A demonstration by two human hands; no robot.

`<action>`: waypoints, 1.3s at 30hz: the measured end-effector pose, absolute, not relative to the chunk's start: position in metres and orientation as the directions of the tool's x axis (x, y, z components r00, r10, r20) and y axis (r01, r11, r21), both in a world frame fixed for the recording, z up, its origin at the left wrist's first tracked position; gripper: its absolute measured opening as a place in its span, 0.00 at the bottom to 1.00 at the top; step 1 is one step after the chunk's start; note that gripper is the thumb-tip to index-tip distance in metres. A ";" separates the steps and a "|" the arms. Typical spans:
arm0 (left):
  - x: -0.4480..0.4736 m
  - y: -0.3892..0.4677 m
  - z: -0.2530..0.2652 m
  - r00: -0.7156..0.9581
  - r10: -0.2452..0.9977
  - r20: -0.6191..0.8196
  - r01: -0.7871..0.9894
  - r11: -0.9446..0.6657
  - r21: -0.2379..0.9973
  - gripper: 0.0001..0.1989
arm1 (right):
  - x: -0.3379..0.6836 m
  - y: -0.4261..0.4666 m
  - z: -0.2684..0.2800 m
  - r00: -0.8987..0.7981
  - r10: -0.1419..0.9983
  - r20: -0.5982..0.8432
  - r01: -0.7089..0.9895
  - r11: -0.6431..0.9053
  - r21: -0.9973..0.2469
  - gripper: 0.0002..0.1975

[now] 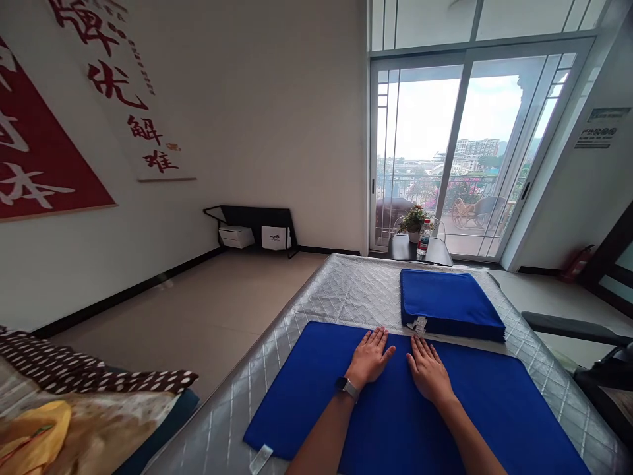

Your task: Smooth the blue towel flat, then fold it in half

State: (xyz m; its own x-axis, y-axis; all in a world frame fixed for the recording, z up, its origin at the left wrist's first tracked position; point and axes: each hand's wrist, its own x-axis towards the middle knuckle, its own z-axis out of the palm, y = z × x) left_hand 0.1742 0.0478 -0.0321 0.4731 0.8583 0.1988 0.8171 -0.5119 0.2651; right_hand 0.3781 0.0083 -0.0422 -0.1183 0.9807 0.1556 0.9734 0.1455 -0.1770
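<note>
The blue cloth (297,389) is lying spread on the silver cover (346,290), directly beneath both hands and extending to their left, right and near side. The left hand (370,359) is resting palm down, fingers extended, gripping nothing, fingertips at the cloth's far edge. The right hand (431,369) is lying likewise, flat and holding nothing. The blue stack (442,297) is sitting just beyond the right hand, to the far right.

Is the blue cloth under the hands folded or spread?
Spread, as far as visible: the blue cloth lies wide and flat under the left hand and the right hand.
</note>
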 end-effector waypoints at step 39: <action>0.059 0.048 -0.015 0.304 0.951 0.045 0.935 -0.308 0.174 0.32 | 0.502 -0.011 -0.057 0.067 0.979 0.192 0.995 -0.051 -0.084 0.34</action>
State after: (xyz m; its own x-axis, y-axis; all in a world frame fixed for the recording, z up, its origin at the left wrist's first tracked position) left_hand 0.0591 0.0485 -0.0150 0.3044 0.9515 0.0453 0.9354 -0.3075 0.1744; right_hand 0.5018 -0.0112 -0.0574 0.0669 0.9791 0.1920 0.9951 -0.0515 -0.0844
